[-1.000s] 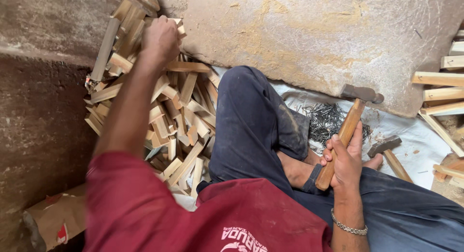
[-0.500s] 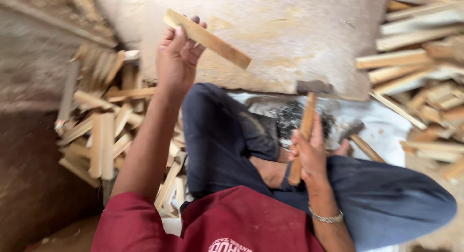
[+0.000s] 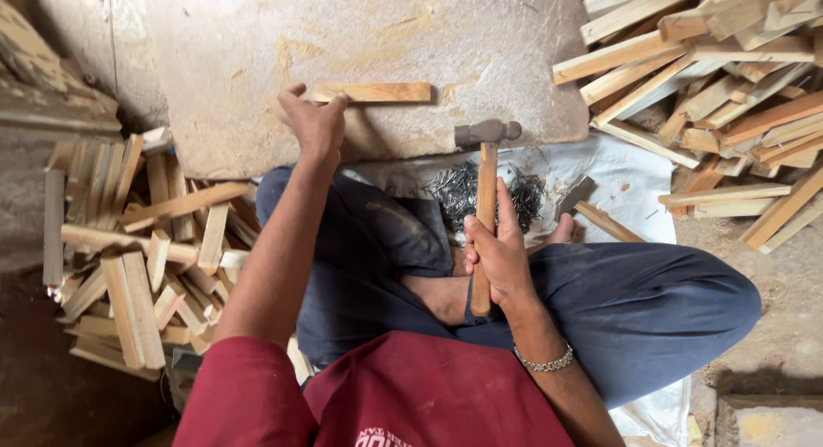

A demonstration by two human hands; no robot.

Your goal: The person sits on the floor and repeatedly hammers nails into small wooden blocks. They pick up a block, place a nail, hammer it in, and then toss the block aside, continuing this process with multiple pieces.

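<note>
The stone slab (image 3: 257, 61) lies under the left hand (image 3: 313, 126), whose fingers pinch the near end of a wood strip (image 3: 377, 92) lying flat on it. Beyond the right hand (image 3: 500, 254), the hammer (image 3: 486, 198) stands upright, handle wrapped in a closed fist, head just above. Behind that handle sits a dark heap, probably nails (image 3: 463, 190). A second hammer (image 3: 591, 209) lies right of the fist.
</note>
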